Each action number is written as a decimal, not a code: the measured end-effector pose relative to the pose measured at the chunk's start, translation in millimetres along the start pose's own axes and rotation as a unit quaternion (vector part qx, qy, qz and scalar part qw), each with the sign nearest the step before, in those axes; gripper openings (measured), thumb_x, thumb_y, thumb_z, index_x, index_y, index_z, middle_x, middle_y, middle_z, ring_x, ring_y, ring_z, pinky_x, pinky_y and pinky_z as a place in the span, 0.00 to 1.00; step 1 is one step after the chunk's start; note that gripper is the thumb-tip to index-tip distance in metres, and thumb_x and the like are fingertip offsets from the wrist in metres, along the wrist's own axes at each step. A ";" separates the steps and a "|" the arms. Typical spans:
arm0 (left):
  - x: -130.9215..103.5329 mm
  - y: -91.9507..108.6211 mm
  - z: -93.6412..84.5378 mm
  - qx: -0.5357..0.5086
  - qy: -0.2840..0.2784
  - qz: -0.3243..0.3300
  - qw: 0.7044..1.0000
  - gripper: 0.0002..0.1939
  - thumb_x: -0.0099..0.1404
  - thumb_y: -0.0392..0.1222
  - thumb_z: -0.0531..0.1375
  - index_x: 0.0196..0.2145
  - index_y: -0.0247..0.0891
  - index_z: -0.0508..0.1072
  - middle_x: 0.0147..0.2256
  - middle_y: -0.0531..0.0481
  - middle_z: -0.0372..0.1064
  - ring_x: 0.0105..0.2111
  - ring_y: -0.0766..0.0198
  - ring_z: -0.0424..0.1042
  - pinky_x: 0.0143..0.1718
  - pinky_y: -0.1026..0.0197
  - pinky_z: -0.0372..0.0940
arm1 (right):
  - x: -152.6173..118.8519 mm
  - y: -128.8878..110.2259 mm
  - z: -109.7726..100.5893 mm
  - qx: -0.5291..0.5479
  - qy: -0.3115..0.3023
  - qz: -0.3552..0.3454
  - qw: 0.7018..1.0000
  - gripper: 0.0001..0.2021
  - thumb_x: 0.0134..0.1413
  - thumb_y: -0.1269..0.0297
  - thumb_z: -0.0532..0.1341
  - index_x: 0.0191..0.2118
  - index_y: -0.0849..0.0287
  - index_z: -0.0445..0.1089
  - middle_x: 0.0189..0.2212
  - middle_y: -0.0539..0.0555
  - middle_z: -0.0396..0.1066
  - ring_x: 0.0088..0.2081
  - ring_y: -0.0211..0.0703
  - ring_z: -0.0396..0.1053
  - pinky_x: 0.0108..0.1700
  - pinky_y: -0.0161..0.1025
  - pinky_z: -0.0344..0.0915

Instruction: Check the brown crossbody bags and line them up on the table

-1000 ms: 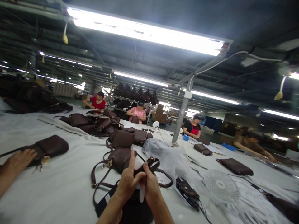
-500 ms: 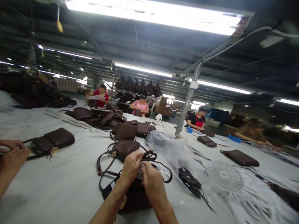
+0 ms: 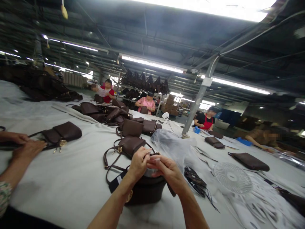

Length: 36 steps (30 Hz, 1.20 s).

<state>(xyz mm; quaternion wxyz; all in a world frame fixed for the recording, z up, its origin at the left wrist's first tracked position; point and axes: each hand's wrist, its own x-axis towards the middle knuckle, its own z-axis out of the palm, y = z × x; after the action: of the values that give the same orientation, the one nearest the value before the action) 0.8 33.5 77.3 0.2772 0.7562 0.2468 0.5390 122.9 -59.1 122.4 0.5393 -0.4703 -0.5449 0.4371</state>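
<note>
A dark brown handbag (image 3: 149,192) stands on the white-covered table in front of me, with a gold round emblem and a black hang tag (image 3: 117,181) on its left side. Above its top, my left hand (image 3: 138,163) is closed in a pinch, with a small whitish sliver at the fingertips. My right hand (image 3: 170,170) meets it there, thumb and fingers pressed together. What the two hands hold between them is too small to make out. Pale, shiny material shows in the bag's opening just below the fingers. Another brown handbag (image 3: 131,145) lies right behind.
At left, another person's hands (image 3: 28,148) work by a brown bag (image 3: 68,131). A pile of brown bags (image 3: 105,113) lies farther back. To the right are clear plastic (image 3: 169,143), a bundle of black straps (image 3: 195,181) and a white fan (image 3: 232,178). Several co-workers sit beyond.
My right hand has turned and shifted right, its fingers more spread out. The strap looped around my hands has dropped to the bag's right side. The neighbour's hands moved right.
</note>
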 end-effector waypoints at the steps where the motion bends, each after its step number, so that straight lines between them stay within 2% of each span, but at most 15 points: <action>1: -0.4 -1.1 1.3 0.002 0.005 0.001 1.000 0.17 0.65 0.36 0.49 0.42 0.35 0.77 0.34 0.45 0.71 0.36 0.60 0.70 0.41 0.59 0.65 | 0.9 -0.5 1.5 -0.016 0.022 -0.011 1.000 0.21 0.46 0.44 0.67 0.35 0.60 0.76 0.33 0.55 0.73 0.29 0.40 0.72 0.23 0.31 0.65; 4: -2.7 -3.4 4.2 -0.003 0.017 0.008 1.000 0.18 0.65 0.35 0.50 0.45 0.35 0.77 0.34 0.45 0.72 0.36 0.61 0.71 0.40 0.60 0.66 | 4.3 -0.2 6.3 -0.026 0.070 -0.016 0.997 0.21 0.44 0.45 0.68 0.27 0.62 0.72 0.24 0.50 0.69 0.17 0.27 0.56 0.15 0.27 0.48; 7: -5.6 -2.1 5.2 -0.009 0.040 0.009 0.999 0.16 0.64 0.34 0.52 0.44 0.35 0.78 0.33 0.47 0.72 0.33 0.63 0.71 0.37 0.63 0.66 | 7.8 3.6 8.6 0.004 0.077 0.033 0.996 0.21 0.42 0.46 0.68 0.28 0.61 0.68 0.16 0.44 0.63 0.13 0.24 0.47 0.14 0.27 0.40; 10: -8.0 0.0 5.8 -0.008 0.059 0.007 0.998 0.15 0.65 0.35 0.53 0.43 0.35 0.78 0.32 0.47 0.73 0.32 0.64 0.71 0.37 0.63 0.67 | 10.9 10.2 7.7 0.007 0.066 0.076 0.995 0.22 0.41 0.44 0.67 0.28 0.60 0.66 0.13 0.43 0.63 0.11 0.25 0.47 0.13 0.28 0.38; 14: -9.7 -2.1 7.7 0.001 0.052 0.030 0.998 0.18 0.66 0.35 0.50 0.47 0.34 0.76 0.33 0.46 0.73 0.33 0.63 0.71 0.38 0.63 0.67 | 14.0 16.6 4.5 -0.035 0.067 0.096 0.992 0.21 0.43 0.45 0.64 0.24 0.60 0.64 0.10 0.43 0.61 0.10 0.26 0.47 0.13 0.28 0.38; 19: -12.0 -3.4 7.8 0.008 0.046 0.052 0.998 0.18 0.67 0.34 0.49 0.48 0.33 0.74 0.34 0.46 0.73 0.34 0.63 0.71 0.39 0.62 0.67 | 16.2 11.2 2.5 -0.063 0.051 0.115 0.990 0.19 0.44 0.48 0.64 0.22 0.60 0.65 0.09 0.43 0.62 0.09 0.27 0.49 0.12 0.28 0.40; 25: -16.0 2.8 5.8 0.025 0.039 0.070 0.996 0.16 0.69 0.35 0.48 0.48 0.36 0.71 0.37 0.45 0.73 0.36 0.63 0.72 0.41 0.62 0.67 | 17.5 5.5 4.2 -0.028 0.045 0.131 0.990 0.18 0.40 0.49 0.65 0.20 0.60 0.64 0.08 0.43 0.59 0.10 0.26 0.48 0.13 0.28 0.38; 31: -20.5 1.3 6.8 0.056 0.041 0.057 0.996 0.11 0.71 0.40 0.47 0.37 0.39 0.68 0.28 0.51 0.69 0.27 0.66 0.70 0.32 0.66 0.64 | 17.7 11.1 6.6 0.064 0.064 0.125 0.988 0.19 0.36 0.50 0.68 0.23 0.60 0.63 0.11 0.42 0.58 0.12 0.25 0.47 0.14 0.28 0.35; 34: -22.3 0.2 7.3 0.040 0.057 0.045 0.997 0.08 0.70 0.40 0.49 0.38 0.39 0.67 0.28 0.52 0.70 0.27 0.66 0.71 0.31 0.66 0.64 | 16.5 11.0 9.2 0.085 0.064 0.104 0.989 0.20 0.36 0.49 0.69 0.24 0.60 0.64 0.14 0.42 0.59 0.13 0.25 0.48 0.14 0.27 0.36; 36: -23.0 0.5 7.4 0.028 0.064 0.033 0.997 0.07 0.69 0.40 0.50 0.38 0.39 0.67 0.28 0.52 0.70 0.26 0.66 0.72 0.30 0.65 0.65 | 15.6 11.2 11.2 0.052 0.077 0.086 0.992 0.20 0.38 0.48 0.68 0.25 0.61 0.65 0.14 0.42 0.60 0.13 0.25 0.49 0.15 0.27 0.37</action>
<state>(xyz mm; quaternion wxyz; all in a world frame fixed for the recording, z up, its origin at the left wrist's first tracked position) 1.0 16.5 60.1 0.2214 0.7354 0.2541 0.5878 112.6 -41.5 113.8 0.5644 -0.5186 -0.4357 0.4719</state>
